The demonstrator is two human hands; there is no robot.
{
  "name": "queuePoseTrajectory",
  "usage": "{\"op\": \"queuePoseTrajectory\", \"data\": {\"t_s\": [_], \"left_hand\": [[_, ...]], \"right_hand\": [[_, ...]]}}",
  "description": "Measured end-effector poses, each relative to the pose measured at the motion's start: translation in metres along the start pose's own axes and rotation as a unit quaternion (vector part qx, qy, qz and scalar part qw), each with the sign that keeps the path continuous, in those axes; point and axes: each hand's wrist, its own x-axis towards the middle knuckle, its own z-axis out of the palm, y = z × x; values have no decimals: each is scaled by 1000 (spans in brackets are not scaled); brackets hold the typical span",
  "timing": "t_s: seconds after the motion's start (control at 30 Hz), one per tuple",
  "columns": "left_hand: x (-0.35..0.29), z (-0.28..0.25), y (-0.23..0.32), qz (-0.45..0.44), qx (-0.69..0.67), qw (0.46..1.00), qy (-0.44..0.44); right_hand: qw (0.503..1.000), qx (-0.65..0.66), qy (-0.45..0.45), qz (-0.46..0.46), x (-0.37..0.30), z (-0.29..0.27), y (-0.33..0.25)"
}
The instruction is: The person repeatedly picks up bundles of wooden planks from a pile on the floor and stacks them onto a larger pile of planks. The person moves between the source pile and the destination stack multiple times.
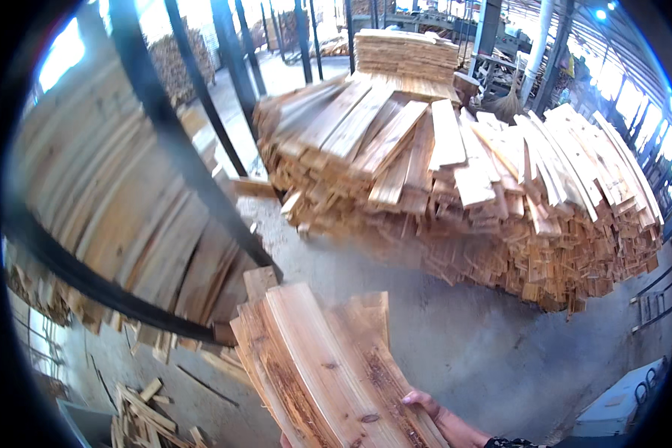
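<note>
Open concrete floor (pixel 470 336) to the right of the held boards (pixel 325 362) leaves passing room between the right hand (pixel 440 420) and a broad heap of planks (pixel 403 160) ahead. Dark metal bars (pixel 194 175) and stacked boards (pixel 119 201) block the left, with scrap wood (pixel 145 418) cluttering the ground below.

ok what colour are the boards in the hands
Boards: light tan with darker brown streaks, head view.

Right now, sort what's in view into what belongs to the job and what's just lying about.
In the job: held boards, right hand, left hand (mostly hidden); perhaps the large plank pile, racked boards.
Apparently lying about: wood scraps on the floor, broom.
</note>
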Motion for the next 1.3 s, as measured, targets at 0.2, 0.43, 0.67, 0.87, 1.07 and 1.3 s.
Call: {"op": "queuePoseTrajectory", "data": {"t_s": [0.2, 0.43, 0.67, 0.87, 1.07, 1.3], "left_hand": [[35, 138, 119, 147, 60, 983, -87], [171, 320, 305, 227, 37, 878, -420], [388, 516, 404, 372, 345, 779, -369], [529, 563, 391, 413, 625, 632, -198], [542, 565, 390, 442, 585, 603, -314], [582, 544, 397, 538, 458, 668, -232]], "right_hand": [[979, -51, 6, -197, -28, 19, -132], [878, -167, 26, -448, 71, 25, -313], [719, -258, 244, -597, 192, 96, -532], [422, -650, 396, -492, 284, 68, -523], [358, -735, 414, -400, 298, 71, -528], [476, -683, 312, -457, 291, 62, -563]]}}
